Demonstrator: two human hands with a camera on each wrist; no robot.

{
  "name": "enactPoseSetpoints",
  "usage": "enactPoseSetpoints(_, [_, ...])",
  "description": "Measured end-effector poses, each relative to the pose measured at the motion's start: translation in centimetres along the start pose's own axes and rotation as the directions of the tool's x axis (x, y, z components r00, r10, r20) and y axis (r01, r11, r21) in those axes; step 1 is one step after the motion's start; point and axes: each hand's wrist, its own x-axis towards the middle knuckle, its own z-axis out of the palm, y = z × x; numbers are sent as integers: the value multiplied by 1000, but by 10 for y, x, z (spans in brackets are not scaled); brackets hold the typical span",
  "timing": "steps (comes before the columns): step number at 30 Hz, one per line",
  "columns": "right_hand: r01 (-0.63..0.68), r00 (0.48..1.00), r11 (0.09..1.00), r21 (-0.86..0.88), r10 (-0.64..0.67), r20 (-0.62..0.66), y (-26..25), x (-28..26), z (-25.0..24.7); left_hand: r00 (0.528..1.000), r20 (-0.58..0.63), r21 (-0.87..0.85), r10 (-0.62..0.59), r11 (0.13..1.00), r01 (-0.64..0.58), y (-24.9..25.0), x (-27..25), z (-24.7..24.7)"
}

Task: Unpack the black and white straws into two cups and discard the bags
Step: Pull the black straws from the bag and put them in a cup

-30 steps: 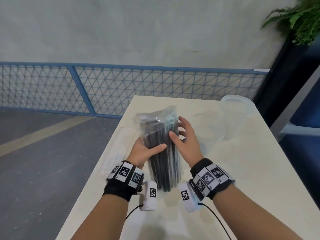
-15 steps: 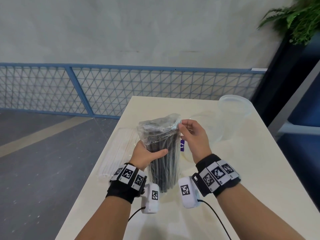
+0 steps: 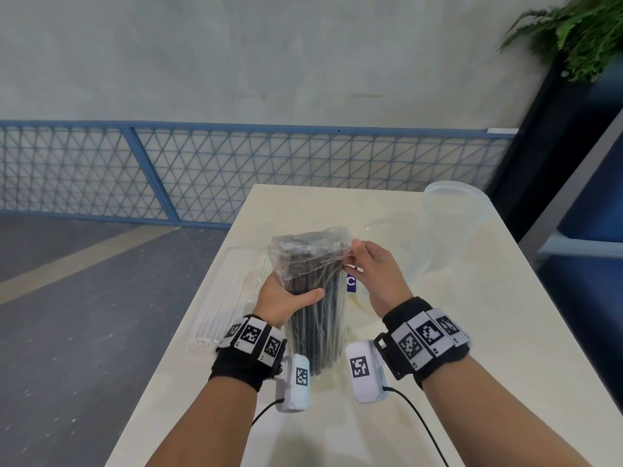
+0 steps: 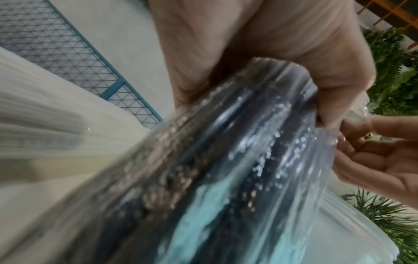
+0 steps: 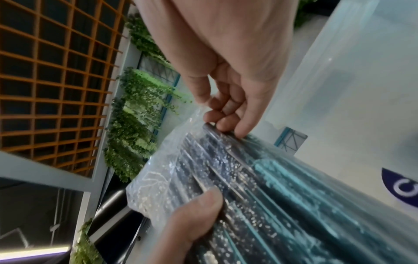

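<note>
A clear bag of black straws [image 3: 315, 298] stands upright on the cream table [image 3: 438, 382]. My left hand [image 3: 286, 298] grips the bag round its middle, thumb across the front. My right hand [image 3: 367, 267] pinches the plastic at the bag's top right corner [image 5: 212, 123]. A bag of white straws [image 3: 232, 298] lies flat at the table's left edge. Two clear plastic cups stand at the right: one [image 3: 397, 251] just behind my right hand, the other [image 3: 455, 214] at the far right corner. The black straws' bag [image 4: 237, 160] fills the left wrist view.
A blue mesh fence [image 3: 202, 176] runs behind the table, and grey floor [image 3: 84, 315] lies to the left. A potted fern [image 3: 580, 32] hangs at the upper right. Bare tabletop lies to the right of my right arm.
My right hand left the side of the bag, rose to its top right corner and pinched the plastic there. My left hand kept its grip, and the bag stands a little more upright.
</note>
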Motion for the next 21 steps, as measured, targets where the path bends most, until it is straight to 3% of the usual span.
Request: enactPoseSetpoints(21, [-194, 981, 940, 280, 180, 75, -9, -12, 5, 997, -2, 46, 79, 996, -78, -1, 3, 3])
